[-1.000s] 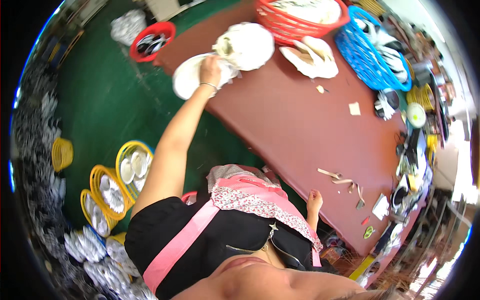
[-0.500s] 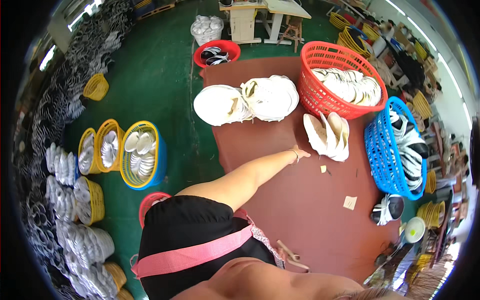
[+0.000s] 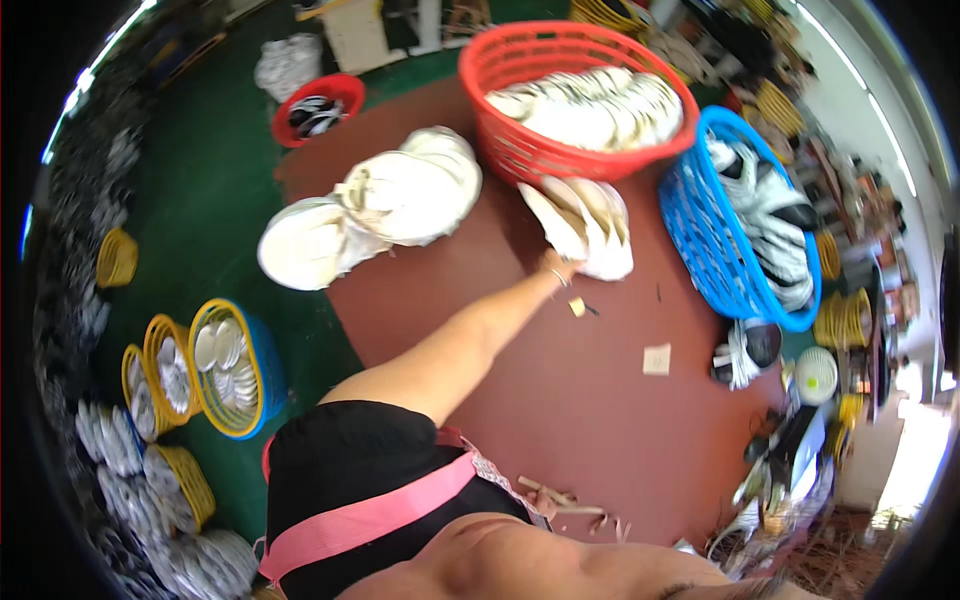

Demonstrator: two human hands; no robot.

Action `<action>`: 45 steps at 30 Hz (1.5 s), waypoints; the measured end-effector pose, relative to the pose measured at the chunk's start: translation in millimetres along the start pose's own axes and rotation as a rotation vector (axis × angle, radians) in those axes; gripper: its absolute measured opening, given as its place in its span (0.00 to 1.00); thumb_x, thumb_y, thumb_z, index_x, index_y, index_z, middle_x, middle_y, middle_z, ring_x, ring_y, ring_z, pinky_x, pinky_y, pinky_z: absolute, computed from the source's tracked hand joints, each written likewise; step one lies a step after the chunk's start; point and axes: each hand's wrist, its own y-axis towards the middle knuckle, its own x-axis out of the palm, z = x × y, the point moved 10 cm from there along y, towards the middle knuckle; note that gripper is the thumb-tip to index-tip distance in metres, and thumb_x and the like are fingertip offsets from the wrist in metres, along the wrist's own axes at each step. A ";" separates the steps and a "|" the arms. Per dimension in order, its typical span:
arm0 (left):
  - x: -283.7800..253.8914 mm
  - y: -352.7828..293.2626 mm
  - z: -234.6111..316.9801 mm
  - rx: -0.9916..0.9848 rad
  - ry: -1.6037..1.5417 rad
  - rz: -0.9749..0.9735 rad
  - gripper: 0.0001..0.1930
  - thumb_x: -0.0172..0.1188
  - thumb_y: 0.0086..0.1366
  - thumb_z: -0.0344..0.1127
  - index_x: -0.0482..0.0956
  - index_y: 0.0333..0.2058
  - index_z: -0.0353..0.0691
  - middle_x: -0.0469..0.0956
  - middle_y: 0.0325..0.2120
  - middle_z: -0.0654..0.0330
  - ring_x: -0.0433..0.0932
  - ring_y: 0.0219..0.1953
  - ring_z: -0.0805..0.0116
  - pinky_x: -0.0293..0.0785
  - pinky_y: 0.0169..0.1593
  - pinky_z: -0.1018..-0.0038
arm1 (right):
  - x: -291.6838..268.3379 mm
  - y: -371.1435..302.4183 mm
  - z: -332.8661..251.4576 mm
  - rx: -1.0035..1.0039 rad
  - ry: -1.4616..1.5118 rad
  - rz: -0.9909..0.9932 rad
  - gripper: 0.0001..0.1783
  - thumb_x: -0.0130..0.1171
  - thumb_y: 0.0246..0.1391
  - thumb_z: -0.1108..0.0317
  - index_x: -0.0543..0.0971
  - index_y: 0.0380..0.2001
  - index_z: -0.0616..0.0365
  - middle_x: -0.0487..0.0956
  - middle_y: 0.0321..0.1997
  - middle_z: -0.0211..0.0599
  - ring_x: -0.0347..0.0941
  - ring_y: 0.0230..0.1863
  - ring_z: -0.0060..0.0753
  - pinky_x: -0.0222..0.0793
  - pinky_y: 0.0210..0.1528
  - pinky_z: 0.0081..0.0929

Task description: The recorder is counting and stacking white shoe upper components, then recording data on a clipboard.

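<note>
From the lower left my left arm stretches across the brown-covered table. At its end my left hand (image 3: 562, 266) is closed on the near edge of a small nested set of white shoe uppers (image 3: 607, 250); its fingertips are partly hidden and blurred. The set rests upright on the table, toes toward me, just before a red basket (image 3: 490, 125) filled with stacked white uppers. Left of it lie big bundles of white uppers (image 3: 410, 200), reaching over the table's far left edge. My right hand is out of the picture.
A blue basket (image 3: 690, 210) of black-and-white shoe uppers stands at the right, with a black-and-white shoe (image 3: 738, 355) near it. On the table (image 3: 500, 400) lie a paper square (image 3: 656, 360) and a yellow scrap (image 3: 577, 307). Yellow-rimmed baskets (image 3: 262, 375) line the floor at left.
My left hand has moved from beside the nested uppers to their near edge and closed there. The whole view has swung and tilted, shifting the table's things leftward.
</note>
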 end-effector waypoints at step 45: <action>7.9 -409.7 -130.2 -0.269 -0.429 -0.762 0.30 0.68 0.62 0.40 0.68 0.58 0.32 0.75 0.52 0.56 0.71 0.57 0.69 0.65 0.61 0.71 | 19.9 -26.5 -123.0 -0.378 0.350 -0.764 0.12 0.58 0.53 0.77 0.77 0.42 0.59 0.76 0.39 0.26 0.69 0.46 0.19 0.64 0.52 0.21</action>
